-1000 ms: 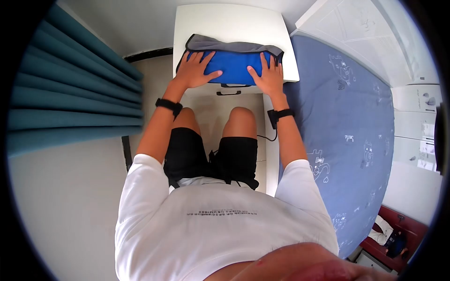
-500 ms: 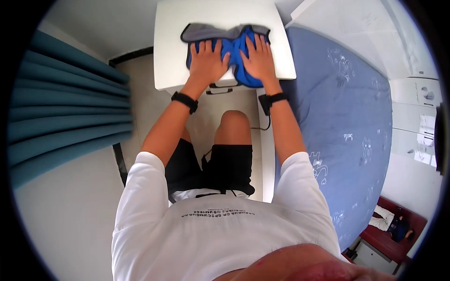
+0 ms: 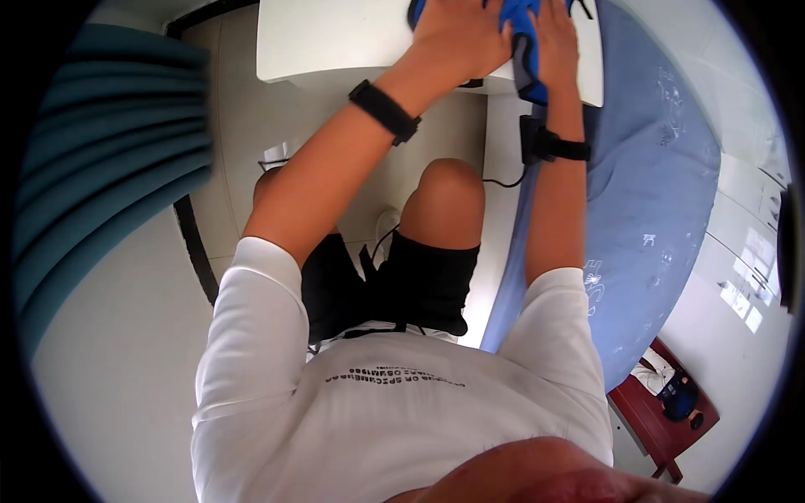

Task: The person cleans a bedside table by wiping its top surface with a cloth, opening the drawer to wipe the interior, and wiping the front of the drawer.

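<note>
A blue fabric piece [image 3: 525, 54] with black edging and a grey part lies on the white tabletop, partly cut off by the top edge of the view. My left hand [image 3: 466, 38] rests palm down over its left part, thumb pointing to the right; most of its fingers are out of sight or blurred. Along the right part of the fabric lies my right hand [image 3: 555, 42], fingers stretched forward and pressed on the cloth. What kind of fabric item it is cannot be made out.
The white table [image 3: 327, 42] has a front edge close before my knees. A bed with a blue sheet [image 3: 650, 176] runs along the right. Teal curtains [image 3: 117, 142] hang on the left. A dark red seat [image 3: 683, 419] with items on it stands at lower right.
The view has shifted, so hands and fabric now sit higher and further right. My hands have come closer together, and the fabric looks more bunched than when both palms lay spread on it.
</note>
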Motion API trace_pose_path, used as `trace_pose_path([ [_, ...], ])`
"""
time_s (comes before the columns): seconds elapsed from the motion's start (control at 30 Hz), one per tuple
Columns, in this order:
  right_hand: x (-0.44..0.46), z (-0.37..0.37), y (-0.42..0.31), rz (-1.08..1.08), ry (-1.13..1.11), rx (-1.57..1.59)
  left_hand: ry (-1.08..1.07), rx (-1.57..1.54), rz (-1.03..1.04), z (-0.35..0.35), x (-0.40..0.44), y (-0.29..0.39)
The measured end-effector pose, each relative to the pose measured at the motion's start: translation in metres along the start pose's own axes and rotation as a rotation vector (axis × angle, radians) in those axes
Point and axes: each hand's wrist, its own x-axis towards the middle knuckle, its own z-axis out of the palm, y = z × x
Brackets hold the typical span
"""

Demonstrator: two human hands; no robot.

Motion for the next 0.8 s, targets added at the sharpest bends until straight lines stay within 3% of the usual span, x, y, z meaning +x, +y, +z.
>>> trace_pose_path([
  [0.03,-0.005,0.011,0.000,-0.078,0.026,-0.040,0.011,0.037,0.007,0.005,0.003,-0.001],
  [0.13,-0.003,0.016,0.020,-0.045,-0.009,-0.045,0.025,0.050,-0.001,0.012,0.002,0.002],
  [0.23,-0.001,0.008,0.024,0.003,-0.027,0.138,0.051,0.025,0.010,0.012,0.003,0.006],
  [0.37,0.002,0.014,0.032,-0.140,0.061,0.020,0.125,0.066,0.014,0.021,0.001,0.002],
  [0.43,0.005,0.005,0.033,-0.148,-0.023,0.013,0.152,0.021,-0.005,0.016,0.000,0.011],
  [0.53,0.016,-0.018,0.030,-0.153,-0.161,-0.017,-0.020,0.085,-0.010,0.005,-0.008,0.012],
  [0.63,0.043,-0.043,0.029,-0.104,-0.318,-0.085,0.075,0.136,-0.037,0.026,-0.017,0.016],
  [0.67,0.057,-0.051,0.029,-0.077,-0.384,-0.113,-0.049,0.143,-0.025,0.013,-0.025,0.019],
  [0.7,0.066,-0.060,0.026,-0.059,-0.427,-0.134,0.002,0.143,0.002,0.028,0.006,0.013],
  [0.8,0.086,-0.077,0.010,-0.043,-0.500,-0.177,0.119,0.048,-0.029,0.022,-0.034,0.010],
])
